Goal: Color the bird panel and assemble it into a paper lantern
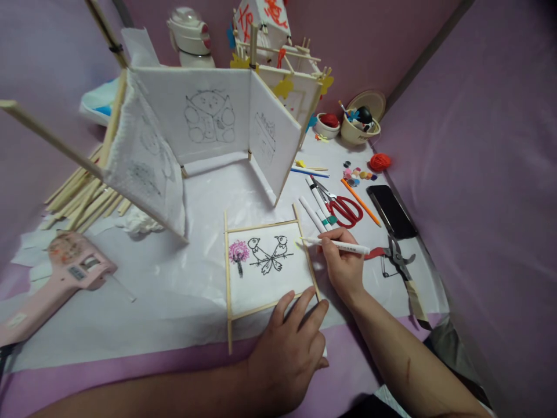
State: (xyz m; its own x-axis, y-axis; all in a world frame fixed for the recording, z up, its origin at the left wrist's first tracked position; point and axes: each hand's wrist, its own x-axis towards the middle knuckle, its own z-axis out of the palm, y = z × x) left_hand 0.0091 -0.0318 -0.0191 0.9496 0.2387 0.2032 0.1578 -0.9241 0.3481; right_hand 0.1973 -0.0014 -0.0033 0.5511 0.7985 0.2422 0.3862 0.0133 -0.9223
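A white sheet in a frame of thin wooden sticks (pixel 243 296) lies flat before me. It bears two birds in black outline and a pink flower with a dark stem. A small yellow mark shows near its right edge. My right hand (pixel 343 264) grips a white marker pen (pixel 343 246), its yellow tip at the frame's right stick, close to the yellow mark. Whether the tip touches the sheet I cannot tell. My left hand (pixel 291 342) rests with fingers spread on the frame's lower right corner.
Behind stands a folding panel screen (pixel 213 81) with drawings. At left are a pink glue gun (pixel 73 278) and wooden sticks (pixel 82 197). Toward the right lie red-handled scissors (pixel 346 212), an orange pen (pixel 361 203), a phone (pixel 391 212), pruning shears (pixel 402 267) and red yarn (pixel 380 162).
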